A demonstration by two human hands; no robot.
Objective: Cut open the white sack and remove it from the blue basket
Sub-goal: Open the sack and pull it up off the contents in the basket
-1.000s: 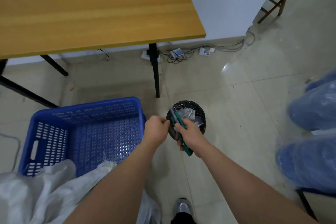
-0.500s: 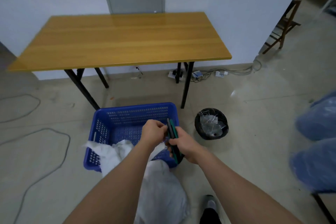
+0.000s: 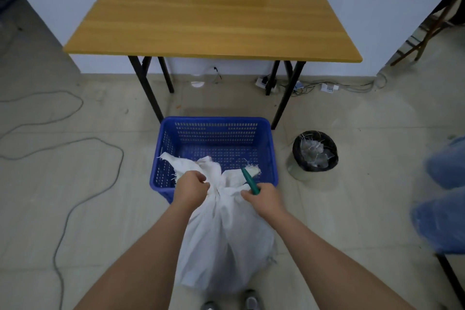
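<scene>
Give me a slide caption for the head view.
Left hand grips the white sack's gathered neck at the blue basket's near edge; right hand holds green-handled scissors.

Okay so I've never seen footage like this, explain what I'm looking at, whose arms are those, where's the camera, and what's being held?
There is no machine here: these are a person's two bare arms, filmed by one wide-angle camera worn on their head, looking forward and down. The left hand grips the gathered neck of a white sack, whose top flops into a blue basket on the floor. The right hand holds a green-handled tool, probably scissors, against the sack. Beyond the basket stands a wooden table; to the right sits a small black bin with scraps inside. Cables trail across the floor.
</scene>
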